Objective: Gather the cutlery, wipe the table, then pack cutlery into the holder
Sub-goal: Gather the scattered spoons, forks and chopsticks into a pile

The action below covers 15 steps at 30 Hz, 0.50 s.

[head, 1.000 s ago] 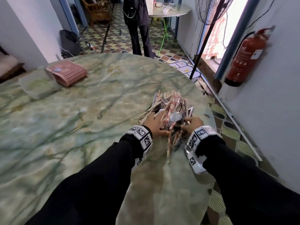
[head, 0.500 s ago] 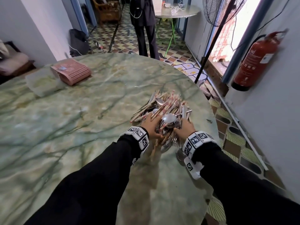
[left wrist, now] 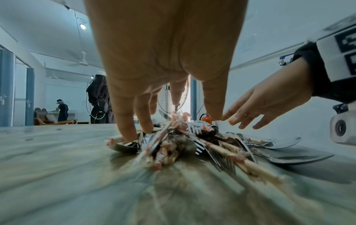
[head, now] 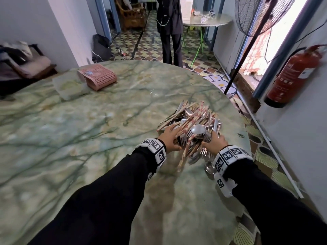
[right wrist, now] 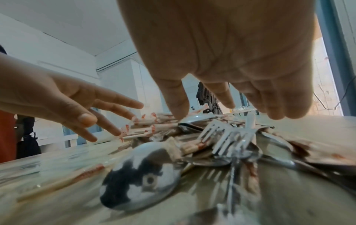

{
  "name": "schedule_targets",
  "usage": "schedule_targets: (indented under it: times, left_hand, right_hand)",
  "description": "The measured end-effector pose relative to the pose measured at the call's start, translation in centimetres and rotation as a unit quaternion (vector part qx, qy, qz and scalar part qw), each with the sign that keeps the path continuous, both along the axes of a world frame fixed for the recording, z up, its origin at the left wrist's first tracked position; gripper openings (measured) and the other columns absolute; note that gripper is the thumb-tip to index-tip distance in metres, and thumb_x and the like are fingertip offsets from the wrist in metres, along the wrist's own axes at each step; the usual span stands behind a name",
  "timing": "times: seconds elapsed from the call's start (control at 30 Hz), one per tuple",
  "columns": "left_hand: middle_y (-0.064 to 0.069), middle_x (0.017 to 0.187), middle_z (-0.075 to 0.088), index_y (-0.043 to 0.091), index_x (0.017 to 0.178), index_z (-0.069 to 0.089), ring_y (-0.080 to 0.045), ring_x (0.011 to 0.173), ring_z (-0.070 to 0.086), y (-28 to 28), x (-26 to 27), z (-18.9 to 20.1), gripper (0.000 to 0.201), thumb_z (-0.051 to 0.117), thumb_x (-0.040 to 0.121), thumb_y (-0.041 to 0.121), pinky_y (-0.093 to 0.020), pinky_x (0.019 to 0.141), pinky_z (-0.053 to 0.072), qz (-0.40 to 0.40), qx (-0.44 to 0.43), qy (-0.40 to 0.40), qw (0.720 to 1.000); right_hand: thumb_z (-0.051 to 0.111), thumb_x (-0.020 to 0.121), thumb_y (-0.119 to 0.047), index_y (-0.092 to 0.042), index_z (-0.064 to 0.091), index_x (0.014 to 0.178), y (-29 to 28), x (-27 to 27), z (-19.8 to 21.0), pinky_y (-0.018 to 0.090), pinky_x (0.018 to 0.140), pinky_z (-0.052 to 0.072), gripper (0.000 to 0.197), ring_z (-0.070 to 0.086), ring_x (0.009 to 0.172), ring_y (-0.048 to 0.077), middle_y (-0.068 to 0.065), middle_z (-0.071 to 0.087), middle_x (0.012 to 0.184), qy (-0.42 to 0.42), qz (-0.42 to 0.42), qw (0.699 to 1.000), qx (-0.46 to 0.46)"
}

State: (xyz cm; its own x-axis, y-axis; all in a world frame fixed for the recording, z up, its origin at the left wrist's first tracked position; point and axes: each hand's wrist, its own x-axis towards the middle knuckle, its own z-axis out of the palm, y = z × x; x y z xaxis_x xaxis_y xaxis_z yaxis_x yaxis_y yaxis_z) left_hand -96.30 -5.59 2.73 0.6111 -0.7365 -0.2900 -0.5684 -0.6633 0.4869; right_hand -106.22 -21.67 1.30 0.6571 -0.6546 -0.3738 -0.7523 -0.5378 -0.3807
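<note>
A heap of cutlery (head: pixel 192 121) lies on the green marble table (head: pixel 70 138) near its right edge: metal spoons, forks and paper-wrapped chopsticks. My left hand (head: pixel 169 137) touches the heap's near left side with straight, spread fingers. My right hand (head: pixel 214 140) presses its near right side the same way. In the left wrist view the left fingertips (left wrist: pixel 127 135) rest on the cutlery pile (left wrist: pixel 192 144), with the right hand (left wrist: pixel 250 115) beside them. The right wrist view shows a spoon (right wrist: pixel 138 175) and a fork (right wrist: pixel 227 137) in front. The pink holder (head: pixel 99 76) lies on its side far left.
A pale greenish cloth-like thing (head: pixel 70 85) lies next to the holder. A person in black (head: pixel 169 29) stands beyond the table's far edge. A fan stand (head: pixel 247 50) and a red fire extinguisher (head: pixel 290 76) are to the right, off the table.
Both hands stay at the near end of the pile and shuffle it slightly. My head view has turned a little to the left.
</note>
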Motion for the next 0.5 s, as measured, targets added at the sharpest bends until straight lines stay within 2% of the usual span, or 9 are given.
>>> schedule_targets:
  times: [0.07,0.2,0.33,0.5]
  left_hand:
    - [-0.011,0.154,0.014,0.016,0.148,0.018,-0.025,0.141,0.022,1.5,0.0,0.6,0.081,0.066,0.083,0.023,-0.031,0.114,0.021,-0.001,-0.005,-0.009,1.000]
    - [-0.015,0.147,0.031,0.015,0.146,0.026,-0.025,0.134,0.034,5.7,1.1,1.4,0.071,0.063,0.086,0.024,-0.028,0.110,0.026,0.009,-0.003,-0.017,1.000]
    - [-0.014,0.148,0.031,0.017,0.145,0.027,-0.027,0.135,0.032,11.6,3.4,1.6,0.066,0.059,0.089,0.030,-0.031,0.111,0.025,0.036,0.039,-0.042,0.998]
    - [-0.011,0.151,0.029,0.015,0.145,0.027,-0.024,0.139,0.027,20.9,6.7,1.2,0.066,0.058,0.089,0.033,-0.031,0.113,0.022,0.060,0.071,-0.061,0.994]
  right_hand:
    - [0.055,0.090,-0.030,-0.010,0.030,0.140,0.8,0.2,0.7,0.042,0.114,0.024,0.059,0.028,0.134,0.038,0.025,0.032,0.142,-0.005,0.010,1.000,-0.024]
    - [0.056,0.087,-0.028,-0.011,0.038,0.136,3.8,1.3,2.3,0.045,0.112,0.028,0.055,0.033,0.132,0.037,0.022,0.033,0.142,-0.040,0.012,0.997,-0.072]
    - [0.054,0.086,-0.024,-0.008,0.038,0.137,9.2,3.4,3.6,0.042,0.111,0.027,0.056,0.033,0.132,0.036,0.022,0.033,0.143,-0.087,0.058,0.987,-0.122]
    - [0.054,0.087,-0.025,-0.008,0.034,0.140,18.3,7.4,3.8,0.036,0.111,0.025,0.059,0.030,0.134,0.032,0.018,0.033,0.143,-0.103,0.136,0.981,-0.096]
